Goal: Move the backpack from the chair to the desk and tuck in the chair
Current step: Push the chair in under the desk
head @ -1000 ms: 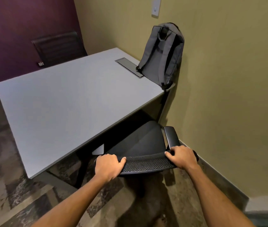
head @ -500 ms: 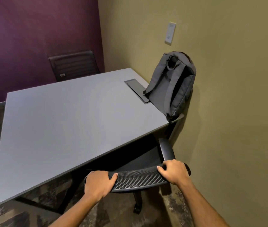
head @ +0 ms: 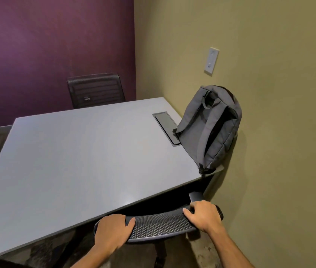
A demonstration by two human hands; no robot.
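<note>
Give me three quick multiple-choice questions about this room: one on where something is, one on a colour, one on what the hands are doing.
1. Where is the backpack?
A. On the floor
B. On the desk, leaning on the wall
C. On the far chair

2. What colour is the far wall?
A. Purple
B. White
C. Blue

3. What are the hands doing?
A. Hanging free
B. Lifting the backpack
C. Both gripping the near chair's mesh backrest

Answers:
1 B: it stands at the desk's right corner against the tan wall.
2 A: the wall behind the far chair is deep purple.
3 C: the left hand and right hand each wrap their fingers over the backrest's top edge.
</note>
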